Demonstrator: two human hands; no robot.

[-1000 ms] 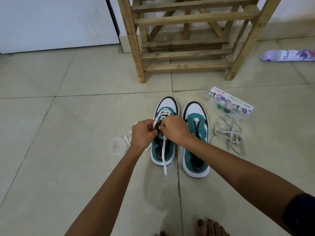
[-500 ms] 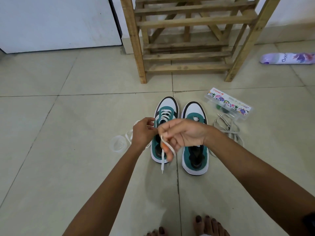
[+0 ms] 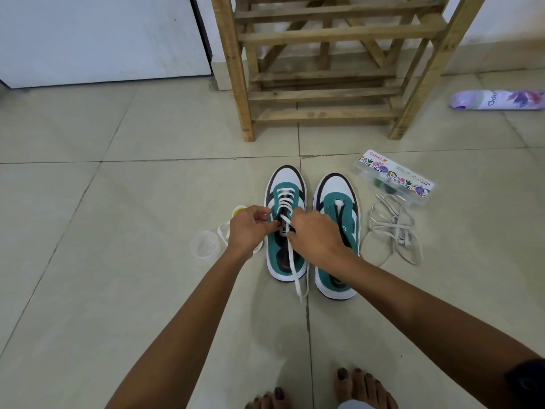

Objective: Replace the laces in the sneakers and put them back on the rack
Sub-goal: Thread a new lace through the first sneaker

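Two teal, white and black sneakers stand side by side on the tiled floor. The left sneaker [image 3: 285, 202] has a white lace [image 3: 295, 270] threaded through its front eyelets, and the lace's loose end trails down past the heel. My left hand [image 3: 250, 228] pinches the lace at the sneaker's left side. My right hand [image 3: 315, 236] pinches the lace over the tongue and partly covers the right sneaker [image 3: 336, 199], which shows only a bit of lace at its top eyelets. The wooden rack [image 3: 324, 69] stands behind the shoes.
A heap of greyish old laces [image 3: 392, 228] lies right of the shoes, beside a clear plastic box with a flowered label [image 3: 393, 177]. A clear round lid [image 3: 205, 246] lies at the left. A purple spray can [image 3: 498, 99] lies far right. My bare feet [image 3: 362, 388] show at the bottom.
My right hand, raised and pulling the lace up half a second ago, has dropped back onto the left sneaker's tongue. The lace end now hangs longer past the heel.
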